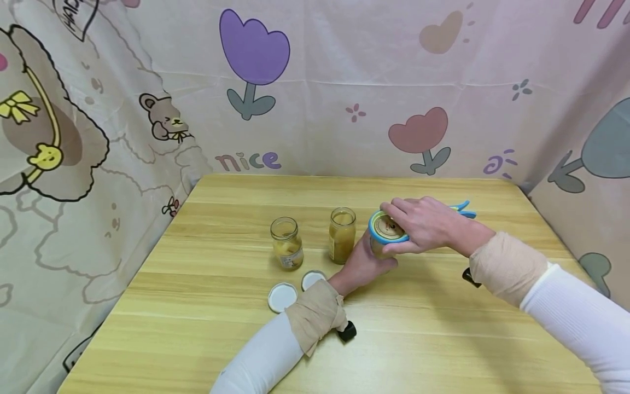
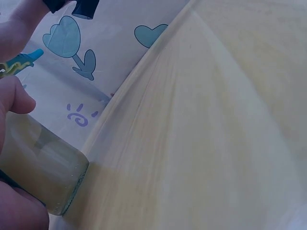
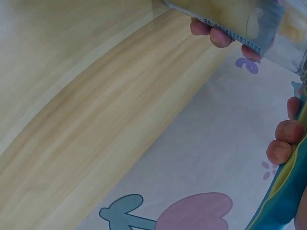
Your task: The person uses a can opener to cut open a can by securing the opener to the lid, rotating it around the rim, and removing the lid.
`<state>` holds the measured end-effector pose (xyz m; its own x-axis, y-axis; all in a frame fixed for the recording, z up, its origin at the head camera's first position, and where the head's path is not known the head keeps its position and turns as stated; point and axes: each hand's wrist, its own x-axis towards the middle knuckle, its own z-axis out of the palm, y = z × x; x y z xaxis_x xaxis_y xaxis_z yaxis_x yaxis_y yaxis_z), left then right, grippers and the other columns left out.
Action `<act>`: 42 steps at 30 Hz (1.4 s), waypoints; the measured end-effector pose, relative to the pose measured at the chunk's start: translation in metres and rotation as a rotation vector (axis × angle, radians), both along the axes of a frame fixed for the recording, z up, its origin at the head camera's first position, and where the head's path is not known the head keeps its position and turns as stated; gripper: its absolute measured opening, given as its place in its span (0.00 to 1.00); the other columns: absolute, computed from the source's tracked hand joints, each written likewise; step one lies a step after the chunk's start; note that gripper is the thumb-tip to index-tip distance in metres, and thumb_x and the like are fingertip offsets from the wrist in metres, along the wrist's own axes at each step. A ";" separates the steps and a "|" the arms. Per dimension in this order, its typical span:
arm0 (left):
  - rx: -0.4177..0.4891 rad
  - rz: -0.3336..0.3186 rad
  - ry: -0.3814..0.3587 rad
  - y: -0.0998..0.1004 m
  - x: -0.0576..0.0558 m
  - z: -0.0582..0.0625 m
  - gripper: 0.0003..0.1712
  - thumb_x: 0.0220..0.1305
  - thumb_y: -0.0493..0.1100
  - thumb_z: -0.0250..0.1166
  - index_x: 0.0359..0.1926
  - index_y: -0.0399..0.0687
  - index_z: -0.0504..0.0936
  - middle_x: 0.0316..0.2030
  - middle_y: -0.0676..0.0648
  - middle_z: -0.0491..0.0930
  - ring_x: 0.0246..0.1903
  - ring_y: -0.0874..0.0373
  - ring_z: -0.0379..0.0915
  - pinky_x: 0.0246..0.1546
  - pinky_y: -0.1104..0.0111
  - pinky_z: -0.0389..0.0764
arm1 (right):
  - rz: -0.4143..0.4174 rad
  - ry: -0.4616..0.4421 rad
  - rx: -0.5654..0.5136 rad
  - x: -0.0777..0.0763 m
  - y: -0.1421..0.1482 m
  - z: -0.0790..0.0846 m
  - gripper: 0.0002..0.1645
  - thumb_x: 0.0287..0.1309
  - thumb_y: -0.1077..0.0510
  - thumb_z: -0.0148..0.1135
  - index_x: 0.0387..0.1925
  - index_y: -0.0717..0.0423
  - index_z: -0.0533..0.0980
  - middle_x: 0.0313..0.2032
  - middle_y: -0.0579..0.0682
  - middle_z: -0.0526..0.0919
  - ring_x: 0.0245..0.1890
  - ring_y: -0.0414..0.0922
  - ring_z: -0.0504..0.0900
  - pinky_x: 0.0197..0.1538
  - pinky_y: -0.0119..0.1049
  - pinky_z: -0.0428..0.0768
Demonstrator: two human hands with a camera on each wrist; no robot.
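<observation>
My left hand (image 1: 363, 267) grips a glass jar (image 2: 45, 160) around its body, and pale yellow contents show through the glass. A gold lid (image 1: 386, 225) is on top of it, ringed by the blue band of a jar opener (image 3: 286, 184). My right hand (image 1: 424, 223) holds the jar opener's blue and yellow handles, its fingers curled round them in the right wrist view. The handle ends stick out past that hand to the right. In the left wrist view, the jar's base is at or very near the tabletop; I cannot tell whether it touches.
Left of my hands stand two lidless glass jars, one squat jar (image 1: 287, 247) and one taller jar (image 1: 342, 239), both with yellowish contents. Two round lids, a nearer lid (image 1: 283, 297) and a farther lid (image 1: 313, 279), lie white side up on the wooden table (image 1: 197, 317). A printed cloth (image 1: 325, 131) hangs behind.
</observation>
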<state>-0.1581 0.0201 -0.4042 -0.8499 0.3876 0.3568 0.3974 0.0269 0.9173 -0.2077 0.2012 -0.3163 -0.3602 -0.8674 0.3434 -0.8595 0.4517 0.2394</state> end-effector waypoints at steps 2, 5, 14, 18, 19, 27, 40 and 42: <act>0.000 0.001 0.000 0.000 0.000 0.000 0.43 0.48 0.29 0.67 0.65 0.46 0.60 0.56 0.49 0.72 0.53 0.61 0.68 0.57 0.66 0.70 | -0.006 -0.008 -0.001 0.000 0.000 0.000 0.46 0.50 0.23 0.54 0.52 0.58 0.68 0.29 0.43 0.69 0.22 0.37 0.68 0.21 0.34 0.73; 0.006 0.007 0.001 0.000 0.001 0.000 0.43 0.48 0.28 0.67 0.65 0.46 0.61 0.56 0.50 0.72 0.53 0.61 0.68 0.58 0.66 0.69 | -0.013 -0.022 -0.005 0.000 0.001 -0.001 0.46 0.50 0.24 0.55 0.53 0.58 0.68 0.30 0.43 0.70 0.22 0.37 0.68 0.21 0.34 0.73; -0.008 0.024 -0.004 0.000 0.002 0.003 0.42 0.47 0.28 0.67 0.65 0.45 0.61 0.55 0.50 0.72 0.53 0.61 0.68 0.58 0.66 0.69 | 0.017 -0.014 -0.041 -0.002 0.001 -0.005 0.47 0.50 0.24 0.56 0.53 0.59 0.68 0.30 0.44 0.71 0.22 0.37 0.69 0.21 0.34 0.74; -0.009 0.026 -0.011 -0.001 0.002 0.002 0.42 0.48 0.28 0.67 0.65 0.46 0.61 0.56 0.51 0.72 0.53 0.61 0.68 0.58 0.66 0.69 | 0.041 -0.003 -0.047 -0.003 0.001 -0.006 0.47 0.51 0.24 0.56 0.53 0.60 0.68 0.30 0.45 0.71 0.22 0.37 0.69 0.21 0.34 0.75; -0.008 0.027 -0.012 -0.001 0.002 0.002 0.42 0.48 0.28 0.67 0.65 0.46 0.61 0.56 0.51 0.72 0.53 0.61 0.68 0.58 0.66 0.69 | 0.047 0.001 -0.046 -0.004 0.000 -0.006 0.47 0.51 0.24 0.55 0.53 0.60 0.68 0.31 0.45 0.71 0.22 0.38 0.69 0.21 0.34 0.75; -0.005 -0.006 -0.018 -0.001 0.002 0.002 0.43 0.49 0.28 0.67 0.66 0.46 0.60 0.57 0.50 0.71 0.54 0.62 0.67 0.60 0.65 0.67 | 0.102 0.058 0.009 -0.007 0.000 0.001 0.48 0.51 0.23 0.53 0.52 0.61 0.68 0.30 0.47 0.72 0.22 0.39 0.71 0.21 0.35 0.76; -0.001 0.008 0.002 0.005 -0.017 -0.028 0.47 0.47 0.33 0.69 0.67 0.58 0.59 0.59 0.57 0.69 0.56 0.64 0.66 0.61 0.66 0.66 | 0.165 0.170 0.143 -0.008 -0.006 0.024 0.50 0.46 0.22 0.57 0.48 0.63 0.68 0.27 0.47 0.68 0.19 0.43 0.70 0.18 0.38 0.74; -0.005 0.011 0.004 0.005 -0.017 -0.029 0.47 0.47 0.34 0.69 0.67 0.59 0.59 0.59 0.58 0.69 0.56 0.64 0.66 0.62 0.66 0.65 | 0.171 0.202 0.144 -0.007 -0.007 0.026 0.51 0.45 0.21 0.56 0.48 0.64 0.68 0.26 0.48 0.68 0.18 0.43 0.69 0.18 0.38 0.74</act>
<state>-0.1754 0.0251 -0.4333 -0.8526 0.3800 0.3586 0.4008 0.0354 0.9155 -0.2144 0.1943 -0.2907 -0.1416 -0.9545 0.2624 -0.8485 0.2536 0.4645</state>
